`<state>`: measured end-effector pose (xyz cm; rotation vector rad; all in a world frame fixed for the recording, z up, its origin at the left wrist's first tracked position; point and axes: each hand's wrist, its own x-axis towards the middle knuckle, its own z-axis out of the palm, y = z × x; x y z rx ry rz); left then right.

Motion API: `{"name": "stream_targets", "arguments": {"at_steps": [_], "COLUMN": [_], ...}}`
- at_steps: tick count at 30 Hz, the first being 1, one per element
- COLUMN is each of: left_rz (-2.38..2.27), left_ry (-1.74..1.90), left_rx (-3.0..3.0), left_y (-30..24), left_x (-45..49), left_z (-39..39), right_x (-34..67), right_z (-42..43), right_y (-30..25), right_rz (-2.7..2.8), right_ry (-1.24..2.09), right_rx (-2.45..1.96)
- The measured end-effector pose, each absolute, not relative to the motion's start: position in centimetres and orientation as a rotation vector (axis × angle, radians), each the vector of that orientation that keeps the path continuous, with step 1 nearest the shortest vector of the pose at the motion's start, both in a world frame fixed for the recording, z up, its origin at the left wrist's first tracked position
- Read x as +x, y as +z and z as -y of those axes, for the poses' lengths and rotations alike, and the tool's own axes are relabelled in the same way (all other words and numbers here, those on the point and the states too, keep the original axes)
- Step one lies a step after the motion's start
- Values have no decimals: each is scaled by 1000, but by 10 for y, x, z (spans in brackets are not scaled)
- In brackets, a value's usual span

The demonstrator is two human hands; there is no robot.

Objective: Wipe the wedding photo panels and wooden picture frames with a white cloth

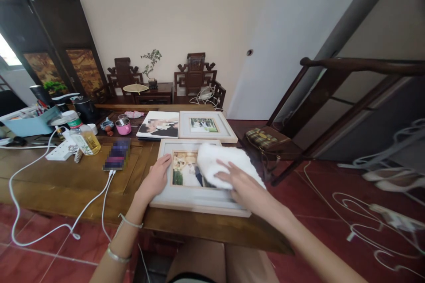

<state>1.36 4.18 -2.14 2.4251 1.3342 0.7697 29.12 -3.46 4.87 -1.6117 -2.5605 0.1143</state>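
A white-framed photo (pixel 186 201) lies flat on the wooden table (pixel 66 181) in front of me. My left hand (pixel 154 179) rests flat on the frame's left edge, fingers stretched out. My right hand (pixel 237 183) presses a fluffy white cloth (pixel 219 159) onto the glass at the frame's right side, fingers laid over the cloth. Behind it lie a second white-framed photo (pixel 207 126) and an unframed print (pixel 159 124).
A phone (pixel 117 154) on a white cable, a power strip (pixel 59 151), an oil bottle (pixel 84 138) and a pink cup (pixel 123 126) sit at the table's left. Carved chairs (pixel 195 77) stand at the back wall. A wooden stair rail (pixel 332 97) and loose white cables (pixel 381 216) lie to the right.
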Motion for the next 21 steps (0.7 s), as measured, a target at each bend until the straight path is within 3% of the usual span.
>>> {"name": "stream_targets", "arguments": {"at_steps": [4,8,13,21], "left_rz": [-1332,-1350,-1376,-1369], "left_ry": [780,775,788,797], "left_rx": [2444,2438,2395,2401], "left_y": [-22,-23,-21,-21], "left_x": [14,14,16,16], "left_z": [-42,-42,-41,-40], "right_x": [309,309,289,271], "right_z": [-14,-46,-34,79], "right_y": [49,51,50,85], "right_rz": [2288,2401,2650,2846], "right_ry": [-195,-469,-242,242], "right_rx": [-1842,-1709,-1621,-1552]}}
